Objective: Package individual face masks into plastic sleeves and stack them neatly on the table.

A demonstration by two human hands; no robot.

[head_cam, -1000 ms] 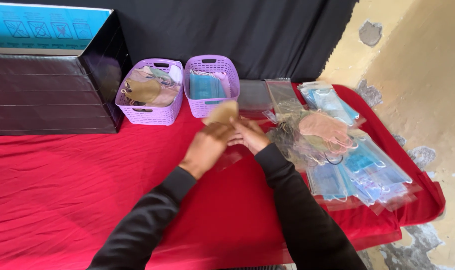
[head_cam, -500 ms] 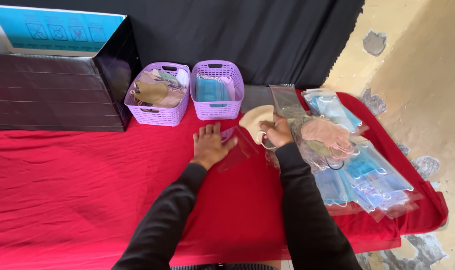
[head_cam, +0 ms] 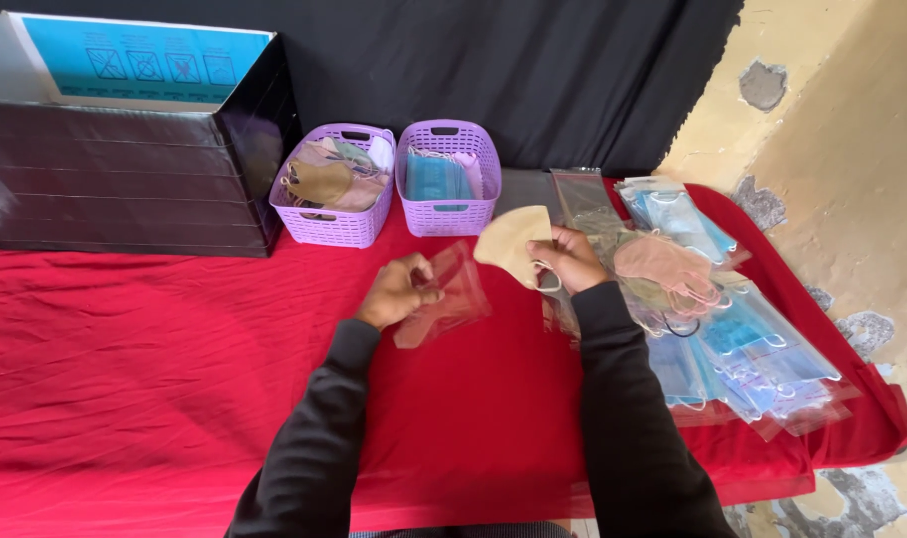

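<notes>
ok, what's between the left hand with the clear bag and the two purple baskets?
Head view: only bare red tablecloth separates the left hand, holding the clear bag, from the purple baskets.

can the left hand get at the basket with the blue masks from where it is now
Probably yes. The left hand holds a clear bag just in front of the basket, with only bare red cloth between them; it would need to drop the bag first.

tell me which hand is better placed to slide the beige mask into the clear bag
Right, most likely. The right hand already grips the beige mask, just beside the clear bag, which the left hand holds over the red cloth.
</notes>
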